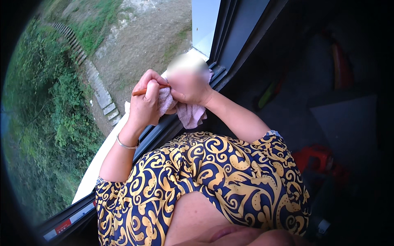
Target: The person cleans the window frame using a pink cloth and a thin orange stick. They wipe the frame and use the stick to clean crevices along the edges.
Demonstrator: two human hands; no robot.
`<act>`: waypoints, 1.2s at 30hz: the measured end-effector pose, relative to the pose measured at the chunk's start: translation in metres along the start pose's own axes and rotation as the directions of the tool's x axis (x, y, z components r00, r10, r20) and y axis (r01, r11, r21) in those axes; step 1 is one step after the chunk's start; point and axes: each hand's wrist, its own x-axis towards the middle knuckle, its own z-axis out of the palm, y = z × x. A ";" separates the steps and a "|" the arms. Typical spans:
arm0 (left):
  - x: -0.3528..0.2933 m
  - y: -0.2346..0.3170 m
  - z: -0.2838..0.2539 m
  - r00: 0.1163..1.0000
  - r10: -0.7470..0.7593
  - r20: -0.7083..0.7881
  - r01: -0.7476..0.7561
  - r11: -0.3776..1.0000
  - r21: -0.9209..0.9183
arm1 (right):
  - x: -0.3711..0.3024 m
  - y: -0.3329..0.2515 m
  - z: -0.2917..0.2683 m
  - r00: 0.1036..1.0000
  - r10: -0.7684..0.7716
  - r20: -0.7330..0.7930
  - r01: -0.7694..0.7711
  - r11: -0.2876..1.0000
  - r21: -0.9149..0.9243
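Observation:
My left hand (144, 100) is closed around a thin orange-brown stick (139, 92), whose left end pokes out past the fingers. A pale pinkish-purple cloth (192, 115) is bunched between both hands, and part of it hangs below them. The stick's right end reaches the cloth. Gripping this cloth, my right hand (196, 92) has its thumb toward the stick; a round blur hides most of its fingers. Both hands are over the sill of an open window, close to the dark window track (167, 122).
Outside lies a white ledge (100, 164), with ground, bushes and concrete steps (107, 108) far below. A dark window frame (234, 37) rises at the upper right. In the dim room on the right, a red object (318, 158) and a grey panel (347, 119) show faintly.

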 end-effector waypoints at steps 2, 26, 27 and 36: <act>0.018 -0.009 0.013 0.999 0.033 -0.042 -0.035 0.999 -0.029 | -0.001 0.029 0.002 0.995 -0.095 -0.022 0.093 0.992 -0.082; -0.024 -0.032 0.027 0.973 0.223 -0.050 -0.224 0.974 -0.018 | -0.003 0.003 -0.020 0.936 -0.305 0.175 0.336 0.923 -0.189; -0.031 -0.027 0.021 0.970 0.237 -0.045 -0.236 0.971 0.032 | -0.002 -0.004 -0.019 0.939 -0.296 0.173 0.327 0.926 -0.187; -0.012 -0.015 0.013 0.999 -0.046 -0.007 0.044 0.984 -0.174 | -0.005 0.002 -0.004 0.978 -0.211 0.012 0.207 0.949 -0.236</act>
